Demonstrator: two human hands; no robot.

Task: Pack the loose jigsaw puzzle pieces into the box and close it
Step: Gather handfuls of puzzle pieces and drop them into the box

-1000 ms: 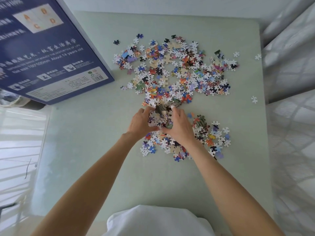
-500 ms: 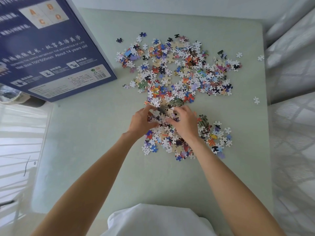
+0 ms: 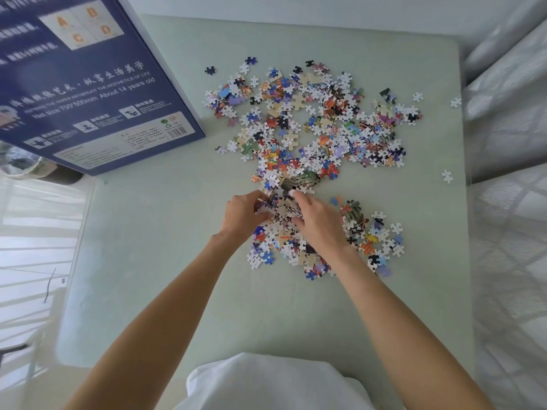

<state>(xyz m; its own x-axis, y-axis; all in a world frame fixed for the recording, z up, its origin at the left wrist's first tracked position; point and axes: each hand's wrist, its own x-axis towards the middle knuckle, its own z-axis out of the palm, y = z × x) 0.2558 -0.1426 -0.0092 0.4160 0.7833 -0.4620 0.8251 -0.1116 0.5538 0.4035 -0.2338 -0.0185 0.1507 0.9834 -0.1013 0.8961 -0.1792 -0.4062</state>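
Head view: puzzle pieces (image 3: pixel 279 210) between both grips.

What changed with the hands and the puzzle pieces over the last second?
The left hand and right hand stayed cupped together around a handful of pieces at the near cluster, closing in slightly and bunching them tighter; the right hand's fingers spread a little flatter. No pieces left the table. The far pile and the blue box kept their places.
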